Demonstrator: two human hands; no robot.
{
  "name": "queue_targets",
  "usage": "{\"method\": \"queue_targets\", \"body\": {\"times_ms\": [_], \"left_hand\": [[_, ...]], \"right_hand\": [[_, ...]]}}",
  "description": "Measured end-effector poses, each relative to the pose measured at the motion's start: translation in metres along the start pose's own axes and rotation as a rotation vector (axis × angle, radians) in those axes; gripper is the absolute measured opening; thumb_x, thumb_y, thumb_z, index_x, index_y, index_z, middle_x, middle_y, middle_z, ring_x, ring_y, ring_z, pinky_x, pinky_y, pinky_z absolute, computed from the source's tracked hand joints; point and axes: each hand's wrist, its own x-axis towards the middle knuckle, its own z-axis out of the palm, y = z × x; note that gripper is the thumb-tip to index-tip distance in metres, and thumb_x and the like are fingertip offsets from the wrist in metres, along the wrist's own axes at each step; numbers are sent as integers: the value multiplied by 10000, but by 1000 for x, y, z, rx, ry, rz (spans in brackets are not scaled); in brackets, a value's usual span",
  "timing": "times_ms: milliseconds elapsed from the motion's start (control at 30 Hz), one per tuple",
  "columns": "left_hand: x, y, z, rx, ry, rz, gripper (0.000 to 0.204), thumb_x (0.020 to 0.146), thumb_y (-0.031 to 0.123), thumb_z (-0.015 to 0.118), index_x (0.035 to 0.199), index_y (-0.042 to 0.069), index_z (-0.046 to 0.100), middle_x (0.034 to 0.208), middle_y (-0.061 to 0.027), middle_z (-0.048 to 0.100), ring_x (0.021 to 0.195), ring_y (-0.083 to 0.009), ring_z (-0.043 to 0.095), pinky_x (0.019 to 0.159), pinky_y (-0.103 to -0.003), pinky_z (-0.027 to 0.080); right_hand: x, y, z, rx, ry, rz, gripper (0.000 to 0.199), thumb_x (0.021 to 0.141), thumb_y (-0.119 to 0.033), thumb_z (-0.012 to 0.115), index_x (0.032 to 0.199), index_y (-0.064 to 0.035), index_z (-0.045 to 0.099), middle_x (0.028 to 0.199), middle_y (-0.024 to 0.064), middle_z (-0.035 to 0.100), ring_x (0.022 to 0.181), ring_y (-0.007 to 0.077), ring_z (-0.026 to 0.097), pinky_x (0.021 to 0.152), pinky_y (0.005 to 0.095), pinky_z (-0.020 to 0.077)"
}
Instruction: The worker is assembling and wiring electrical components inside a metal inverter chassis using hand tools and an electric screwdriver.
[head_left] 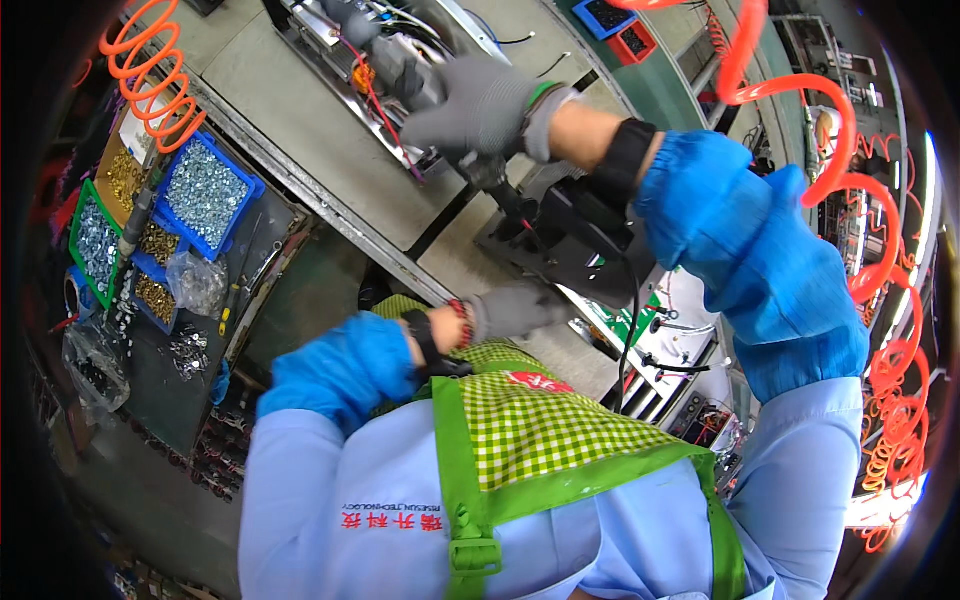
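Note:
My right hand, in a grey glove, reaches over an open metal-framed unit with wires and dark parts inside. Its fingers look curled, but the hand covers what they close on. Dark, tool-like parts show just below the palm; their kind is unclear. A red wire runs beside the fingers. My left hand, also gloved in grey, hovers low in front of my green checked apron, near the bench edge. Motion smears its fingers, so I cannot make out whether it holds anything.
On the left, a side table carries a blue bin of screws, a green bin, a plastic bag and a yellow-handled screwdriver. Orange coiled hoses hang at both sides. A dark panel and cable lie right of centre.

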Motion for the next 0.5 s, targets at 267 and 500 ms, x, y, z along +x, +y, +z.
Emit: {"method": "queue_targets", "body": {"times_ms": [267,500], "left_hand": [[-18,23,-147,-516,250,-288,415,907,157,533,1261,-54,482,1118,-127,592,996,-172,605,865,-292,512],[74,79,-175,-953,388,29,467,1003,274,507,1343,-29,402,1185,-148,571,1012,-175,609,867,-281,526]], "right_hand": [[-101,5,-94,832,579,-349,262,828,-150,739,1009,-23,599,760,24,621,664,97,601,586,254,506],[-166,58,-83,686,954,-305,516,848,-167,663,1277,-10,421,1015,202,654,978,325,663,848,458,560]]}}
